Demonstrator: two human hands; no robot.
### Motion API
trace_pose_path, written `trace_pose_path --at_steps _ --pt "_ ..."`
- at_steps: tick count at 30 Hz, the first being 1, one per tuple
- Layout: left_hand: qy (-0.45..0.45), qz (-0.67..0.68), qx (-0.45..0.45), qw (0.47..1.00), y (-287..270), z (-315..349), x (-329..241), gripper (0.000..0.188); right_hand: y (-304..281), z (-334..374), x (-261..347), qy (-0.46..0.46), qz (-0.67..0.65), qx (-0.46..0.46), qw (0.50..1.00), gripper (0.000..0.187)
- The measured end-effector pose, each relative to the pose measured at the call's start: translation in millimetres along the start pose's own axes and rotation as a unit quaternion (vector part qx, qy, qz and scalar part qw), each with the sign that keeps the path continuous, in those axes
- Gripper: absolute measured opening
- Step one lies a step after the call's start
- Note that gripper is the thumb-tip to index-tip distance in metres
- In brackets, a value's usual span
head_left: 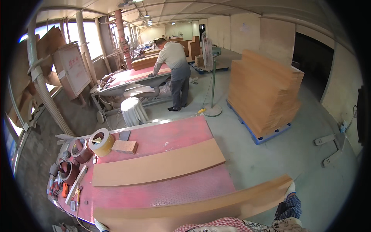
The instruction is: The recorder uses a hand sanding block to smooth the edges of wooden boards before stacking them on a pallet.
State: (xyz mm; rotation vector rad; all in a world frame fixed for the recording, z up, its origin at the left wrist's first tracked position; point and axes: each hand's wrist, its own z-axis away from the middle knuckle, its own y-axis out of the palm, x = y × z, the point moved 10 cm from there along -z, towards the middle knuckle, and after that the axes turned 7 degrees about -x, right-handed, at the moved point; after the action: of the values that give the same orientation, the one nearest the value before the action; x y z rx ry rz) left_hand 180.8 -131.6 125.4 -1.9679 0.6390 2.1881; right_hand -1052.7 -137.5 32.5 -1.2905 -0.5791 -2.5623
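A long tan wooden board (193,205) spans the near edge of the pink-topped workbench (220,179), close against my body. At its right end my right hand (290,190), in a white glove below a dark patterned sleeve, is closed on the board's end. My left hand (101,226), gloved in white too, is at the board's left end; only part of it shows at the lower edge, and it appears to hold that end. A second tan board (158,162) lies flat across the bench, beyond the one in my hands.
Tape and sanding-belt rolls (101,142), a brick-like block (125,147) and small tools crowd the bench's left side. Right of it, stacked boards (262,96) stand on a blue pallet (257,139). A pedestal fan (212,110) stands ahead. Another person (174,62) bends over a farther bench.
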Motion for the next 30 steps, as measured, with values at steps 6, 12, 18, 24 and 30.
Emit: trace_pose_path --at_steps 6,12,18,24,30 --pt "0.01 -0.044 0.059 0.997 46.1 56.2 8.8 0.03 -31.9 -10.8 44.6 -0.01 -0.012 0.07 0.997 0.049" --pt "-0.018 -0.094 0.082 0.992 136.7 121.3 34.9 0.035 -177.6 -62.6 108.8 -0.047 0.026 -0.033 0.998 0.052" --pt "0.032 -0.23 0.203 0.951 267.6 189.8 65.8 0.04 -301.6 -45.8 157.4 -0.095 0.055 0.011 0.994 0.048" --pt "0.058 -0.336 0.298 0.891 411.6 249.2 99.9 0.046 -363.8 24.9 171.6 -0.09 -0.01 -0.019 0.996 0.039" --pt "-0.125 -0.273 0.414 0.859 559.2 380.5 166.6 0.052 -507.7 65.3 144.5 -0.113 -0.032 -0.2 0.973 0.038"
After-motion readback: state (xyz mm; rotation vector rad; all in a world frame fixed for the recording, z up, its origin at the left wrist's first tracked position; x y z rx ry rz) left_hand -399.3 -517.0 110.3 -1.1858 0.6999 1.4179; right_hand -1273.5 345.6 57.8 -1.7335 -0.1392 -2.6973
